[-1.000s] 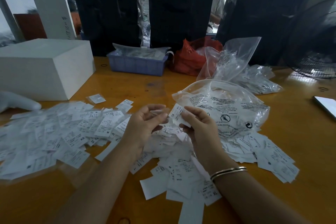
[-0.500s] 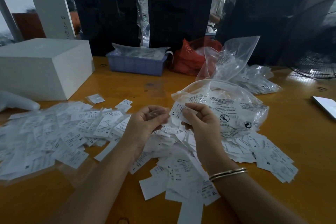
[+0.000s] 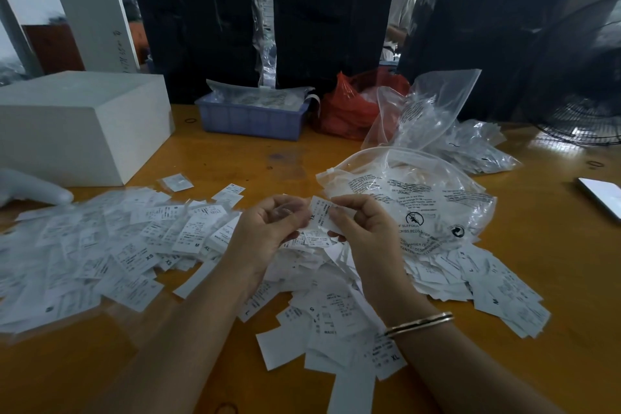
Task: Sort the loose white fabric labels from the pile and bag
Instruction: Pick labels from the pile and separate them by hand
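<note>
A wide pile of white fabric labels [image 3: 111, 252] covers the left and middle of the orange table [image 3: 235, 158]; more labels [image 3: 497, 286] lie at the right. A clear printed plastic bag [image 3: 420, 198] lies just behind my hands. My right hand [image 3: 363, 228] pinches a single white label [image 3: 321, 213] marked XL, held upright above the pile. My left hand [image 3: 268, 225] is beside it with curled fingers, its fingertips at the label's left edge; what it holds is unclear.
A white box [image 3: 80, 124] stands at the back left. Behind sit a blue tray [image 3: 252, 118], a red bag [image 3: 353, 107], more clear bags [image 3: 437, 118] and black bundles [image 3: 329, 17]. A fan [image 3: 584, 118] and a phone [image 3: 601, 195] are at the right.
My right hand has raised the label slightly and turned it more upright; my left hand has moved closer to it. The pile and bag have stayed where they were.
</note>
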